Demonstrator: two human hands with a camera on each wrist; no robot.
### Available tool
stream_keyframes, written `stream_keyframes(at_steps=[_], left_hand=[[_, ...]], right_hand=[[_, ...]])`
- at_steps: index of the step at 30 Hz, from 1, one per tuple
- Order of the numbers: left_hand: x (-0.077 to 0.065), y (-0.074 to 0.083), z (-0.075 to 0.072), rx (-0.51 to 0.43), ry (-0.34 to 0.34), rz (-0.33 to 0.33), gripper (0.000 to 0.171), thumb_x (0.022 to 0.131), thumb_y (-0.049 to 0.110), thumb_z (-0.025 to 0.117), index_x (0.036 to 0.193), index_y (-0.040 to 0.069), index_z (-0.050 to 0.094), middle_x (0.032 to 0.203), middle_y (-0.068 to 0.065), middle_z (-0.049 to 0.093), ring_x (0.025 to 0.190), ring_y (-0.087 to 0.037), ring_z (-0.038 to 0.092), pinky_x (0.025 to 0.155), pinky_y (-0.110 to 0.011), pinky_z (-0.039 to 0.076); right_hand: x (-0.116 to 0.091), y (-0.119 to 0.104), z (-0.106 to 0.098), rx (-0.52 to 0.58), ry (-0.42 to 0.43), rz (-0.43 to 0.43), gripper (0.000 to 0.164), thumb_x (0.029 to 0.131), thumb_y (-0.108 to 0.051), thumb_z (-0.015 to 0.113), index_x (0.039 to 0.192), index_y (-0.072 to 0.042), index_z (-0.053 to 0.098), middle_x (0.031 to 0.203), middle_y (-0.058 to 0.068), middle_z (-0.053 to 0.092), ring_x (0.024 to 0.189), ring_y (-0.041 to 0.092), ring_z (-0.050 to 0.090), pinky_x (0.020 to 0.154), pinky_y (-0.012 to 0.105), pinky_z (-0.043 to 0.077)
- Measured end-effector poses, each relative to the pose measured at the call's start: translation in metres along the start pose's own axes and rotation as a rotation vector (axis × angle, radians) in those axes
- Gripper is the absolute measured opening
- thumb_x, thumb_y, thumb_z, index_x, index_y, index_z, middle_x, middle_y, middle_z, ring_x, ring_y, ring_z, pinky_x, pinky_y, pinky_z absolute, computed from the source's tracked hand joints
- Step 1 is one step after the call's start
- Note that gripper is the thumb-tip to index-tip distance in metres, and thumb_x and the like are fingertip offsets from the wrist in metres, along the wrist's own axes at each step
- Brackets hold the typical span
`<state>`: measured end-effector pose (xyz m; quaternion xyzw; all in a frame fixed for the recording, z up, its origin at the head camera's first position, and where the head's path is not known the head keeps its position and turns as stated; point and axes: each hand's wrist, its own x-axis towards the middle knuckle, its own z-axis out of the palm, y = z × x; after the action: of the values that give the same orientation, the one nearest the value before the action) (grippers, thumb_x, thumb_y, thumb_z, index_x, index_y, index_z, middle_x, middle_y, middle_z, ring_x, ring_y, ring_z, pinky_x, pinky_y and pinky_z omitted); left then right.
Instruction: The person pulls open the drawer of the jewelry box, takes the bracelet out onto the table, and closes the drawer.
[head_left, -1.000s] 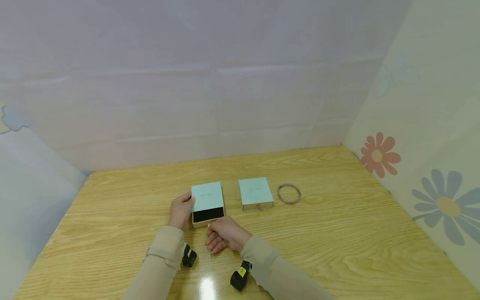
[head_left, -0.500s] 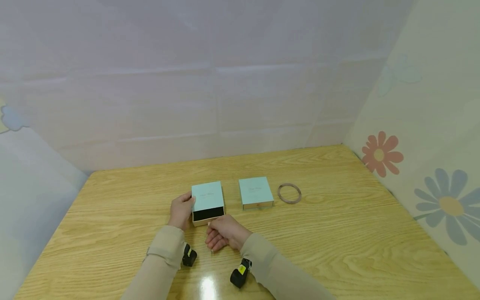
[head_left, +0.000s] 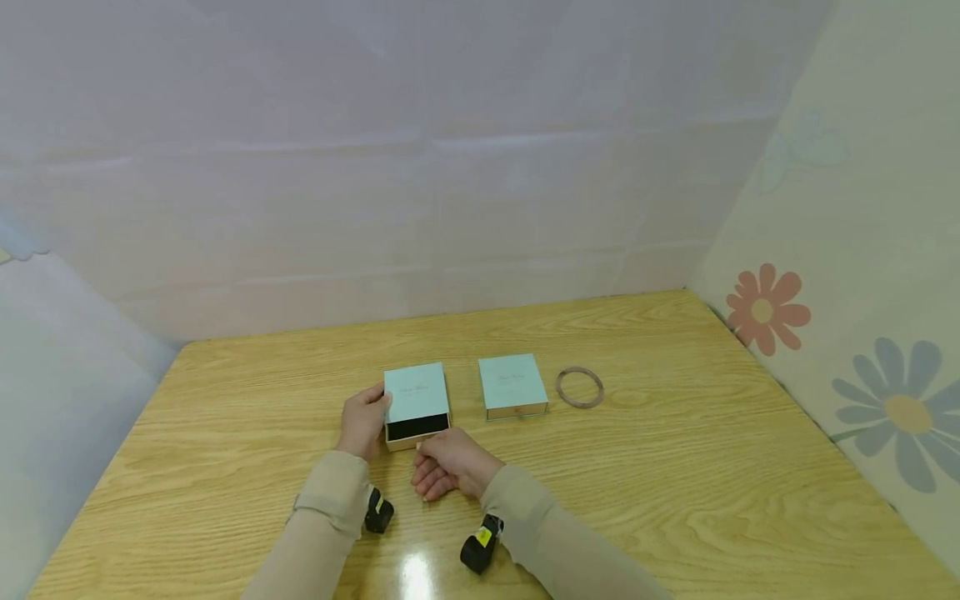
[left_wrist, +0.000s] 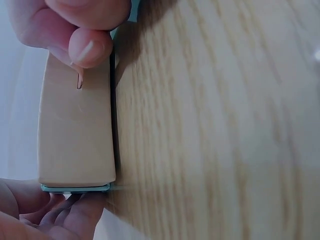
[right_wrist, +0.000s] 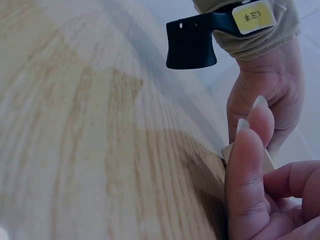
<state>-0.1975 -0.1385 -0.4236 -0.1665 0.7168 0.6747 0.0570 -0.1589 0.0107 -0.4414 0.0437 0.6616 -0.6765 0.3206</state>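
Observation:
A pale turquoise drawer-style gift box [head_left: 415,393] lies on the table with its cream drawer [head_left: 405,444] partly out toward me. The drawer's black interior shows as a strip. My left hand [head_left: 363,419] grips the box's left side, thumb on the top edge. At the drawer front, my right hand [head_left: 453,461] pinches a small ribbon pull loop [left_wrist: 80,80], its other fingers loosely curled below. In the left wrist view, left-hand fingers [left_wrist: 80,215] press against the box's side. The right wrist view shows the right-hand fingers [right_wrist: 246,185] covering most of the drawer.
A second turquoise gift box [head_left: 512,383] sits closed to the right of the first. Farther right lies a brownish ring-shaped bangle [head_left: 580,387]. All of them rest on a wood-grain table [head_left: 675,467], with a pale wall hanging behind and a flower-patterned one at the right.
The drawer has slid slightly inward, so the black strip is narrower. My right hand has shifted a little away from me with it. The left hand keeps its grip.

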Motion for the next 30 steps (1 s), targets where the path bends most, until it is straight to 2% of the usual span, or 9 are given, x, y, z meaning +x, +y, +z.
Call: stream_keyframes(at_steps=[7,15,23,30], left_hand=[[-0.002,0.002,0.001,-0.007,-0.004,0.000,0.044,0.103,0.003,0.043,0.144,-0.010,0.034,0.151,-0.028,0.030,0.141,-0.040,0.023,0.113,-0.048,0.025],[0.005,-0.008,0.000,-0.018,0.013,0.039,0.045,0.102,0.009,0.050,0.142,-0.009,0.041,0.150,-0.026,0.034,0.140,-0.038,0.027,0.112,-0.044,0.030],[-0.002,0.001,0.000,-0.018,-0.008,0.012,0.044,0.103,0.003,0.042,0.144,-0.011,0.034,0.151,-0.029,0.029,0.141,-0.040,0.022,0.113,-0.047,0.024],[0.000,-0.001,0.000,-0.005,-0.006,0.010,0.044,0.103,0.002,0.042,0.144,-0.011,0.034,0.151,-0.029,0.029,0.141,-0.040,0.023,0.113,-0.046,0.026]], right_hand=[[0.001,0.000,0.000,0.005,-0.005,-0.005,0.027,0.100,-0.008,0.045,0.081,0.001,0.061,0.061,0.006,0.060,0.045,0.011,0.057,0.042,0.022,0.050],[0.003,0.000,-0.001,0.013,-0.009,-0.004,0.026,0.100,-0.007,0.045,0.079,0.000,0.060,0.061,0.007,0.060,0.046,0.010,0.057,0.043,0.022,0.050],[0.004,0.000,-0.001,0.006,-0.007,-0.006,0.026,0.100,-0.007,0.045,0.080,0.001,0.061,0.061,0.007,0.061,0.046,0.010,0.057,0.043,0.022,0.050],[0.004,-0.001,-0.001,0.002,-0.005,-0.001,0.027,0.099,-0.007,0.045,0.078,-0.001,0.059,0.061,0.007,0.061,0.046,0.010,0.057,0.043,0.022,0.050]])
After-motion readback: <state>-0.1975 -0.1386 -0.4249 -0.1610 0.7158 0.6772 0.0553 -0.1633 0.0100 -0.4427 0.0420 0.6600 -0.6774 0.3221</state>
